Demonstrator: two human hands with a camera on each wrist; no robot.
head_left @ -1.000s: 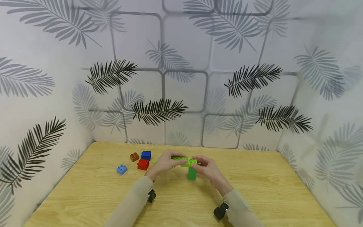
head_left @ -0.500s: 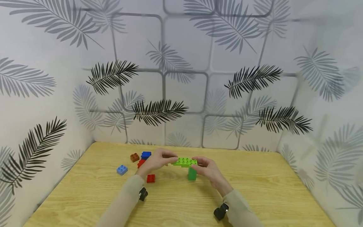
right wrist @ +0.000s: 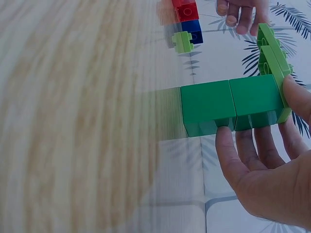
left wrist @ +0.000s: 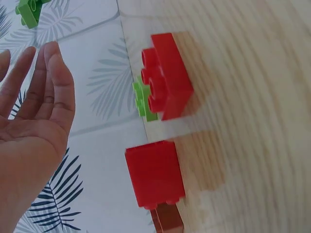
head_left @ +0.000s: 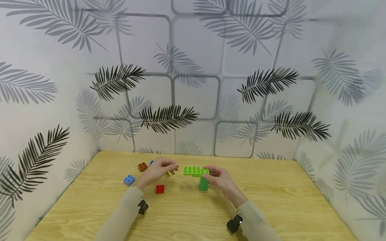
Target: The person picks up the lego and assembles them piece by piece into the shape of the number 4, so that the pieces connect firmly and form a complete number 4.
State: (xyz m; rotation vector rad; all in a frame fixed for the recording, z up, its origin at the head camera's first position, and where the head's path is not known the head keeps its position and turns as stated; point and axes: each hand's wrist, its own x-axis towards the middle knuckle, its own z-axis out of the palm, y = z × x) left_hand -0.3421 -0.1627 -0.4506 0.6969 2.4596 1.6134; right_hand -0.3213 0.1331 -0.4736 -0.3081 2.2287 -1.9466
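Observation:
My right hand (head_left: pixel 223 180) grips a stack of two green bricks (right wrist: pixel 232 104), which stands upright on the table. Across its top lie long lime bricks (head_left: pixel 193 171), jutting out to the left past the stack. The thumb rests on the lime layer, and the other fingers wrap the far side of the green bricks. My left hand (head_left: pixel 158 170) is held up to the left, apart from the lime overhang, its fingers loosely bent around nothing. Below it lies a small red brick (head_left: pixel 159 189). A small lime brick (head_left: pixel 168 174) shows just behind its fingers.
More loose bricks lie on the left of the wooden table (head_left: pixel 271 201): a light blue one (head_left: pixel 129 180), a brown one (head_left: pixel 142 167) and a dark blue one (right wrist: pixel 195 34). A bigger red brick (left wrist: pixel 155 174) is hidden behind the left hand in the head view. Patterned walls stand behind.
My left hand has let go of the lime bricks and drawn away to the left, uncovering the small red brick. The right hand and the stack have stayed in place.

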